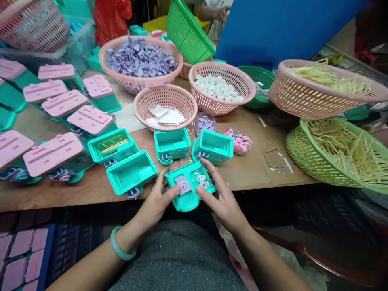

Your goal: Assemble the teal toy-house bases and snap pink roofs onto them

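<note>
Between both hands, at the table's front edge, is a turquoise plastic box [188, 204] tipped so one face looks up at me. That face carries a square lilac piece [183, 185] and a small white figure [200, 178]. My left hand [157, 201] grips the box's left side, its thumb on the lilac piece. My right hand [222, 202] holds the right side, with the thumb near the white figure. Close by stand open turquoise boxes: one [131, 171] left of my left hand, another [172, 144] behind, and a third [216, 146] just beyond my right fingers.
Pink-lidded turquoise boxes [54, 153] crowd the table's left. Behind are pink baskets with lilac pieces [141, 58], white pieces [216, 87] and white paper [166, 116]. Yellowish strips fill a green basket [321, 171] at right. A co-worker's hand [222, 14] shows at the back.
</note>
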Motion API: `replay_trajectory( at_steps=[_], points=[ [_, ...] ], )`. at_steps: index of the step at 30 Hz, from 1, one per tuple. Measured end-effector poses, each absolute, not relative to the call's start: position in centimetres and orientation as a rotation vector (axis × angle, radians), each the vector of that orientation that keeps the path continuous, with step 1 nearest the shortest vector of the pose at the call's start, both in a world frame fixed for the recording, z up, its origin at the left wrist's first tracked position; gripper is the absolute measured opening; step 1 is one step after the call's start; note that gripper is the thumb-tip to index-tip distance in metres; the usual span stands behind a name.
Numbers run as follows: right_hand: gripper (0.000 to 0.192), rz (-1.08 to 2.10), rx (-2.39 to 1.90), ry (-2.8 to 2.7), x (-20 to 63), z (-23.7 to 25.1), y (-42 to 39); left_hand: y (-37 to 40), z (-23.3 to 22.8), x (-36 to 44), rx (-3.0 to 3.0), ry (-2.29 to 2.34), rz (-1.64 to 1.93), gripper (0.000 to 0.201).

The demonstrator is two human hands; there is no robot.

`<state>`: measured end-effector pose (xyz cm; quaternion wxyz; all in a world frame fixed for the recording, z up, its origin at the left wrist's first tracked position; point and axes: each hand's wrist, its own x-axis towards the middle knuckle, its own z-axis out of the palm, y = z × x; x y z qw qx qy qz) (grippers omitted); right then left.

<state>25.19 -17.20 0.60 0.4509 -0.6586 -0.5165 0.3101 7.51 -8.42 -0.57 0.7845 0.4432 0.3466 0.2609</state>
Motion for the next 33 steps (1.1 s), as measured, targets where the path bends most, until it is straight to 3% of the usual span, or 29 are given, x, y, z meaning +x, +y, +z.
replay_trajectory(
  at_steps=[8, 14, 17, 19, 20, 25, 33],
  points=[
    [0.068, 0.71, -1.599, -1.136, 23.9, 0.4, -17.1, -9.6, -1.2, 7.9, 0.891, 0.882, 0.644, 0.073],
    [0.075, 0.639, -1.57, -1.051, 25.5, 0.5, -18.5, -9.1, -0.1, 9.9, 0.658, 0.735, 0.549, 0.052],
    [0.048, 0.546, -1.579, -1.054, 30.4, 0.7, -18.1, -8.2, 0.6, 11.2, 0.657, 0.769, 0.55, 0.052],
    [0.022, 0.258, -1.782, -1.096, 35.3, 0.8, -17.1, -7.8, 0.8, 12.1, 0.669, 0.79, 0.549, 0.054],
    [0.019, 0.06, -1.922, -1.151, 37.9, 0.8, -16.3, -7.7, 0.9, 12.5, 0.675, 0.8, 0.544, 0.054],
    [0.014, -0.086, -2.179, -1.388, 46.1, 0.3, -11.5, -7.9, 0.6, 13.9, 0.669, 0.844, 0.538, 0.052],
    [0.017, -0.165, -2.213, -1.414, 45.1, 1.0, -12.6, -7.6, 0.8, 12.9, 0.734, 0.876, 0.498, 0.059]
  ],
)
